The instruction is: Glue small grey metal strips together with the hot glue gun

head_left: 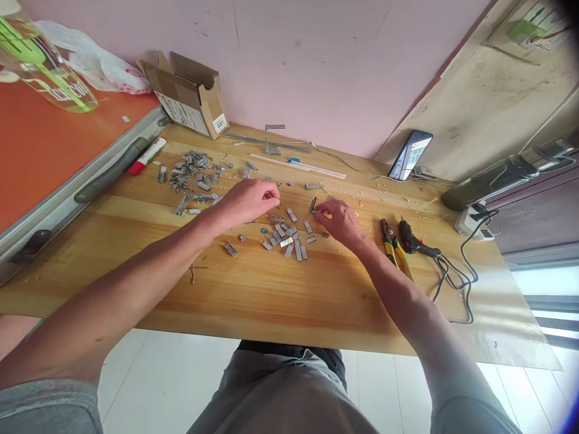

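My left hand rests on the wooden table with its fingers curled in a pinch at the far side of a group of several small grey metal pieces; what it pinches is too small to name. My right hand lies to the right of that group, fingers closed on a small grey metal piece that sticks up at its fingertips. A second heap of grey metal pieces lies further left.
Yellow-handled pliers and a black corded tool lie right of my right hand. A phone leans on the wall. A cardboard box, thin white rods, a red marker and a plastic bottle are at the back left.
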`<action>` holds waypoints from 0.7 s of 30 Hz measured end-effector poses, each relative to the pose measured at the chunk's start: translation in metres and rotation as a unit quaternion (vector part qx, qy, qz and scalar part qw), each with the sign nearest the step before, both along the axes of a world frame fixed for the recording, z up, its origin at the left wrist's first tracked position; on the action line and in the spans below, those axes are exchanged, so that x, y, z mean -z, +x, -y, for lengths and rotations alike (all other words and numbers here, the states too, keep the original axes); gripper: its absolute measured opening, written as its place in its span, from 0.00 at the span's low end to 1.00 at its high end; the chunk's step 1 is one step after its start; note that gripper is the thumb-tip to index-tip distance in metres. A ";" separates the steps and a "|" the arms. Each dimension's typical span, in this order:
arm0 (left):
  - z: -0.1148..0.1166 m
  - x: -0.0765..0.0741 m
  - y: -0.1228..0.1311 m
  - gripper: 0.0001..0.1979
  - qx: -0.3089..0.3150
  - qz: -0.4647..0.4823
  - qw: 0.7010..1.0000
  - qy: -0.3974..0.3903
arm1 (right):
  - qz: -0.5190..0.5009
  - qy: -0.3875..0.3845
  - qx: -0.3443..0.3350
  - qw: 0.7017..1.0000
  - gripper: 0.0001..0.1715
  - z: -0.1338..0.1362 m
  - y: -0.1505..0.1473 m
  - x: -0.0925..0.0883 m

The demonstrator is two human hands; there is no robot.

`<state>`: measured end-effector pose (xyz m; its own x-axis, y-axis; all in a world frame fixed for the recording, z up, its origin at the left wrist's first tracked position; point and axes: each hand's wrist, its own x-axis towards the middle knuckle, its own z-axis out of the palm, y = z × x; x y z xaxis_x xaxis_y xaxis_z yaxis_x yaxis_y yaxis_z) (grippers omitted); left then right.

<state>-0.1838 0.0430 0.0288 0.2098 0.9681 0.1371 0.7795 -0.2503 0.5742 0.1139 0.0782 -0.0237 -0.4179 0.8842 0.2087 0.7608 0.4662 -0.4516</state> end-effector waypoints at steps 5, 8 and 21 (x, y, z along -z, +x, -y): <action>-0.032 -0.001 0.017 0.08 0.020 -0.089 0.996 0.012 | 0.002 0.039 0.002 0.999 0.12 -0.015 0.020 -0.017; -0.047 -0.003 0.021 0.09 0.024 -0.120 0.992 0.014 | 0.012 0.056 -0.005 0.998 0.15 -0.040 0.019 -0.024; -0.045 -0.001 0.033 0.09 0.014 -0.041 0.999 -0.011 | 0.067 0.091 -0.039 0.993 0.13 -0.079 -0.011 -0.020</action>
<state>-0.1505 0.0879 0.0295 0.2475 0.9641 0.0962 0.8173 -0.2610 0.5137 0.1024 0.1576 -0.0038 -0.5190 0.8003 0.3002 0.7664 0.5912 -0.2511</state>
